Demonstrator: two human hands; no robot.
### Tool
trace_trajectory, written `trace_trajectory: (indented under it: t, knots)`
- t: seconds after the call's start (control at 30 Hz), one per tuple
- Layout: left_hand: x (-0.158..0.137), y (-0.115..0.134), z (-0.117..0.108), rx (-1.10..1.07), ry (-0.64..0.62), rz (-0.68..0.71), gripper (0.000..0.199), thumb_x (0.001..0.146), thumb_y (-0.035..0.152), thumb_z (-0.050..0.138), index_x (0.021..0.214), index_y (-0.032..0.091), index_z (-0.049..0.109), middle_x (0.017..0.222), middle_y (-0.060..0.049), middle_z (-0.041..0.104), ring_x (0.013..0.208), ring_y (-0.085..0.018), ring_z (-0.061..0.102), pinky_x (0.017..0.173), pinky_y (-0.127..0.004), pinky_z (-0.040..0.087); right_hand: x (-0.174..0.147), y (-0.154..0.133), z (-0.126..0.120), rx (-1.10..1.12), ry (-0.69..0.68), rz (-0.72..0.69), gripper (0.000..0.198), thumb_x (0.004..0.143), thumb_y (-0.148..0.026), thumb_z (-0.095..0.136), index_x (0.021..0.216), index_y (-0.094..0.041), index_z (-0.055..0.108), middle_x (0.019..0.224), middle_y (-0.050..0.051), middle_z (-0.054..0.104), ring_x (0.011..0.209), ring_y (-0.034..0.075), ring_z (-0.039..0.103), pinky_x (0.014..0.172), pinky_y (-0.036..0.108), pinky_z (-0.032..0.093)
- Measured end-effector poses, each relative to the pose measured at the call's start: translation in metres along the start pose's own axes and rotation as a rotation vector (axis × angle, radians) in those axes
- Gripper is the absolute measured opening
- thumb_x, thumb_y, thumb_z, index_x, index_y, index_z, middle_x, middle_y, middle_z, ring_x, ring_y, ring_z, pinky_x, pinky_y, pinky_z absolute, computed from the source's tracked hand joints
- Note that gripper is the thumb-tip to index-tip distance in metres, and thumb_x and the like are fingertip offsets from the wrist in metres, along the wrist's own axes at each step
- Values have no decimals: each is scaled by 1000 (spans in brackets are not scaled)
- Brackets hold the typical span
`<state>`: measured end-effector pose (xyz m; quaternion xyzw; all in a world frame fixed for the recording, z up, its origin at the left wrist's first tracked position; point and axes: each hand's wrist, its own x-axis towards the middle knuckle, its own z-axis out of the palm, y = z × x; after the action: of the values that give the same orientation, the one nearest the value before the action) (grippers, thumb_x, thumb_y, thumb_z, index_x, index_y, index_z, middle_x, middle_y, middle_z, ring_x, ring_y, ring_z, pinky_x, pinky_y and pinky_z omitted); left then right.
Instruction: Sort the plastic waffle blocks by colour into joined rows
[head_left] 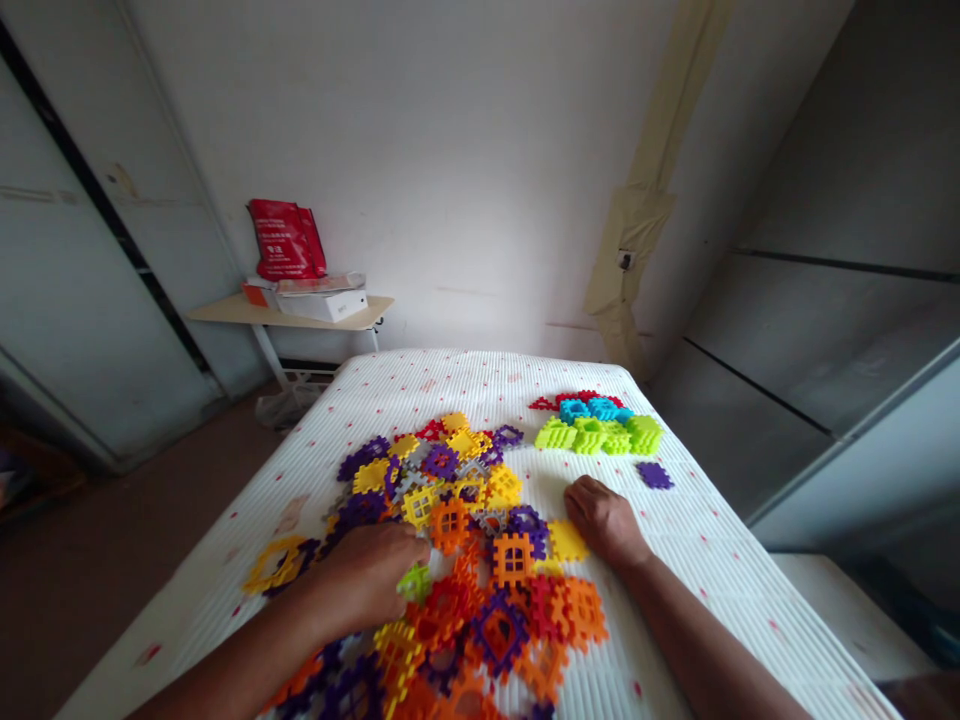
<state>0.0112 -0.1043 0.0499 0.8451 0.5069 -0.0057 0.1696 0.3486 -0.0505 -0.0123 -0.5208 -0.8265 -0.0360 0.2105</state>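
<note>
A large loose pile of interlocking plastic building tiles (pixel 450 525) in purple, yellow, orange, red and grey lies in front of me. My left hand (pixel 382 568) reaches into its left side, fingers closed on a lime-green tile (pixel 414 582). Right of the pile, my right hand (pixel 606 518) rests on the covered surface with fingers curled; whatever they may hold is hidden. Close beside that hand lies a yellow tile (pixel 568 541). Beyond it stand rows of sorted tiles: lime-green stacks (pixel 600 435), blue stacks (pixel 592 410) and red tiles (pixel 589 397) behind them.
A single purple tile (pixel 655 475) lies near the right edge of the white dotted bedcover (pixel 450 376). Yellow ring-like pieces (pixel 276 562) sit at the left edge. At the back left, a small table (pixel 225 312) bears a red bag (pixel 289 240) and a white box (pixel 326 303).
</note>
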Motion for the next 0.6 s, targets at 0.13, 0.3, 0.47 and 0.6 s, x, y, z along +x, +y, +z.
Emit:
trace_trajectory:
  t: [0.13, 0.3, 0.47, 0.6]
  knots:
    - [-2, 4, 12, 49, -8, -18, 37, 58, 8, 51, 88, 24, 63, 92, -3, 66, 90, -22, 61, 75, -30, 43, 0, -1, 0, -27, -2, 9, 26, 89, -19, 38, 71, -18, 56, 75, 3, 56, 68, 12, 52, 62, 21, 35]
    - [2, 5, 12, 41, -10, -5, 45, 56, 2, 46, 90, 27, 61, 93, 0, 66, 92, -18, 60, 77, -27, 41, 0, -1, 1, -52, -3, 10, 25, 89, -17, 39, 70, -18, 55, 75, 3, 56, 69, 11, 51, 63, 21, 35]
    - [7, 3, 4, -9, 38, 17, 33, 56, 3, 45, 78, 24, 59, 82, 2, 65, 79, -15, 59, 66, -24, 36, 1, -1, 0, -54, 0, 17, 24, 89, -16, 41, 69, -18, 55, 74, 2, 55, 67, 11, 50, 62, 21, 35]
    - [13, 5, -9, 36, 134, -5, 16, 63, 7, 44, 65, 21, 50, 66, 3, 57, 61, -13, 52, 55, -24, 29, 1, -3, 0, -49, -1, 23, 24, 88, -16, 41, 69, -18, 55, 74, 2, 55, 68, 12, 51, 62, 21, 35]
